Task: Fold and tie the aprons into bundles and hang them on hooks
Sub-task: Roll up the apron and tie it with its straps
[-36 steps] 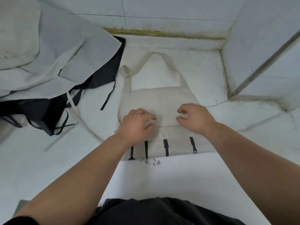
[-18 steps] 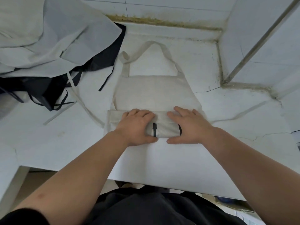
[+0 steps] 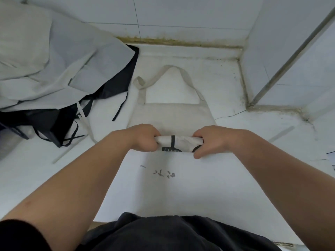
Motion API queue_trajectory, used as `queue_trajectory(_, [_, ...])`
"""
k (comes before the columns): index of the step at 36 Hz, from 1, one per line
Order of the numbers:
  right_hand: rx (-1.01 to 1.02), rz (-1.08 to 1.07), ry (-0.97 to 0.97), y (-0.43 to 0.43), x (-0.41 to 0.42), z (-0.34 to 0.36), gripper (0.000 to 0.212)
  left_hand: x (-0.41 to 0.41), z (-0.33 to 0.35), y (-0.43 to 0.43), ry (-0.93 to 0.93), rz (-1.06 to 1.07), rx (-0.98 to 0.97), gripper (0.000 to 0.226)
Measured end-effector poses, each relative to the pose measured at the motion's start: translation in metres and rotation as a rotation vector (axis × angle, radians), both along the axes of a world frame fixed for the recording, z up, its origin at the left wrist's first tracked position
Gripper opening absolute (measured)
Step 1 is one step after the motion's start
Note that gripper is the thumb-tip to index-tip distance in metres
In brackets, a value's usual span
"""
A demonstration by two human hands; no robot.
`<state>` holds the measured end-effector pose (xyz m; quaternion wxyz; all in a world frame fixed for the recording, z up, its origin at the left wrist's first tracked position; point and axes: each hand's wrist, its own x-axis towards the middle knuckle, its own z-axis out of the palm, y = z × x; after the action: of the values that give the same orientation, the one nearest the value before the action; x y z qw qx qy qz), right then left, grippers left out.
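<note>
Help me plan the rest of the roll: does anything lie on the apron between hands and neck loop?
Nothing visible. The left hand and right hand grip the roll; the bib ahead lies bare; the apron pile sits left of it.

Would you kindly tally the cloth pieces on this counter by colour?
beige apron, its rolled end gripped by the left hand and the right hand: 1
grey cloth, on top of the heap: 1
black cloth, under the grey: 1
Total: 3 told apart; the heap's layers may hide more.
</note>
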<state>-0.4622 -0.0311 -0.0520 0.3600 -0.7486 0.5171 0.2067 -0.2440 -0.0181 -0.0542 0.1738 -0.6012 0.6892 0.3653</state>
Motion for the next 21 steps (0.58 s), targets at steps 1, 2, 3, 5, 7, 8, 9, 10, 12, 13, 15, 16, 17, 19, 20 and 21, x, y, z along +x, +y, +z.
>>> queue_trajectory(1, [-0.003,0.004,0.011,-0.004,0.001,0.000,0.015,0.002,0.002,-0.006,-0.001,0.010,0.030,0.011])
queue_trajectory(2, [-0.008,-0.008,0.019,-0.008,0.002,0.000,0.012,0.004,0.003,-0.012,0.002,0.024,0.065,0.010])
queue_trajectory(3, [-0.011,-0.030,0.020,-0.013,0.003,0.000,0.012,0.007,0.004,-0.018,0.011,0.039,0.101,0.009])
queue_trajectory(5, [-0.016,-0.068,0.044,-0.022,0.004,-0.002,0.015,0.011,0.006,-0.027,0.026,0.063,0.162,0.007])
queue_trajectory(7, [-0.012,-0.097,0.089,-0.030,0.004,-0.004,0.014,0.016,0.004,-0.035,0.036,0.078,0.200,0.014])
queue_trajectory(8, [-0.005,-0.102,0.117,-0.034,0.003,-0.005,0.013,0.019,0.002,-0.038,0.034,0.078,0.209,0.020])
queue_trajectory(9, [0.001,-0.100,0.136,-0.038,0.003,-0.006,0.012,0.023,-0.001,-0.042,0.028,0.071,0.207,0.026])
queue_trajectory(10, [0.004,-0.092,0.157,-0.041,0.002,-0.008,0.009,0.026,-0.004,-0.044,0.019,0.066,0.194,0.030])
queue_trajectory(12, [-0.015,-0.067,0.190,-0.048,0.001,-0.010,0.016,0.033,-0.011,-0.050,-0.005,0.051,0.132,0.038])
queue_trajectory(13, [-0.049,-0.059,0.202,-0.050,0.000,-0.012,0.026,0.036,-0.015,-0.052,-0.029,0.034,0.081,0.040])
queue_trajectory(15, [-0.154,-0.066,0.213,-0.053,-0.003,-0.016,0.038,0.038,-0.019,-0.052,-0.120,-0.016,-0.046,0.040])
queue_trajectory(16, [-0.193,-0.080,0.235,-0.053,-0.004,-0.017,0.043,0.036,-0.019,-0.051,-0.180,-0.042,-0.111,0.039])
queue_trajectory(17, [-0.231,-0.088,0.274,-0.053,-0.005,-0.018,0.048,0.035,-0.019,-0.049,-0.248,-0.082,-0.178,0.040])
queue_trajectory(19, [-0.329,-0.045,0.375,-0.050,-0.004,-0.021,0.056,0.030,-0.023,-0.046,-0.323,-0.206,-0.312,0.051])
queue_trajectory(20, [-0.395,0.008,0.410,-0.048,-0.001,-0.023,0.058,0.026,-0.026,-0.043,-0.308,-0.266,-0.359,0.059])
queue_trajectory(21, [-0.457,0.061,0.413,-0.045,0.002,-0.026,0.059,0.020,-0.028,-0.040,-0.265,-0.317,-0.382,0.068])
